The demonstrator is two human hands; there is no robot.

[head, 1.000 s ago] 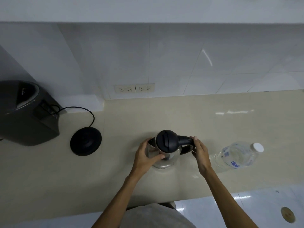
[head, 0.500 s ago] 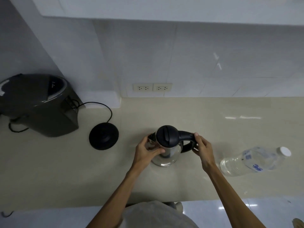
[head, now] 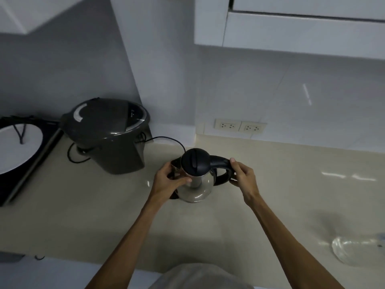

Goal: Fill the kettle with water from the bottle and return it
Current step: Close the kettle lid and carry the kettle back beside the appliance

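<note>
A steel kettle [head: 196, 187] with a black lid and handle stands upright at the middle of the beige counter [head: 291, 184]. My left hand [head: 168, 181] grips its body on the spout side, and my right hand [head: 244, 177] holds the black handle. A dark sliver of the round power base [head: 173, 197] shows under the kettle's left edge; I cannot tell whether the kettle rests fully on it. The clear plastic water bottle [head: 354, 250] lies on its side at the right edge, with its cap end cut off by the frame.
A dark grey electric pot [head: 108, 134] stands left of the kettle, with black cords around it. Further left sits a black cooktop [head: 31, 170] with a white plate [head: 18, 147]. Wall sockets [head: 239, 127] are behind, white cabinets [head: 291, 28] above.
Both hands have carried the kettle left, from the open counter over to the black base by the grey pot. The bottle stayed behind and now lies far to the right.
</note>
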